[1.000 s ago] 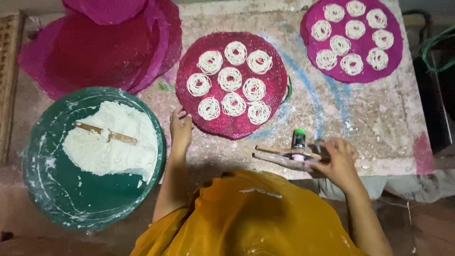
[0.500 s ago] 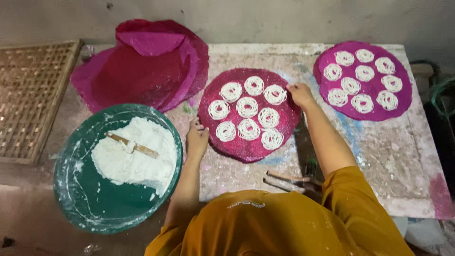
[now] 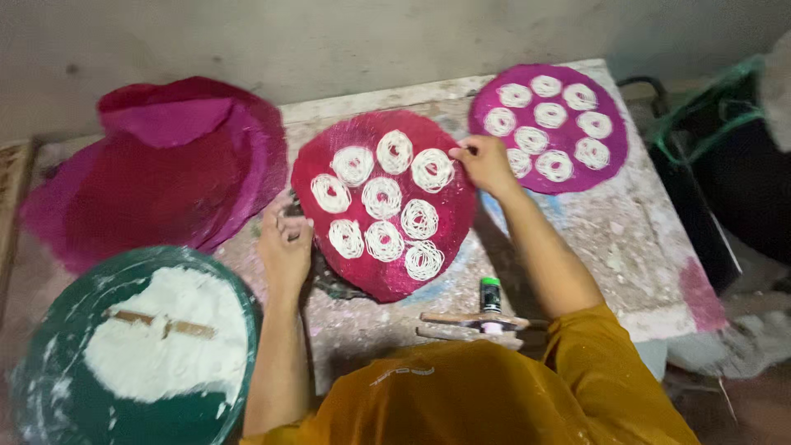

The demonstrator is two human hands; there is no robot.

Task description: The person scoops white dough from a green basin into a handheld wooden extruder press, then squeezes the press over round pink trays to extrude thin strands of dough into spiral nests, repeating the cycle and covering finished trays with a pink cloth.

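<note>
1. Hands on the red round mat at mid-desk: left hand gripping its left rim, fingers closed on the edge; right hand pinching the upper right rim, fingers together on it.
2. Eight white noodle coils lying on that mat, apart from one another.
3. Looks like the lifting step, mat tilted, near edge still on the desk.
4. Next move calls for a level, even raise, else coils sliding.
5. Purple mat with more coils at far right corner; stack of bare red mats at far left.
6. Green basin of white dough at near left; wooden press lying at near edge.
</note>
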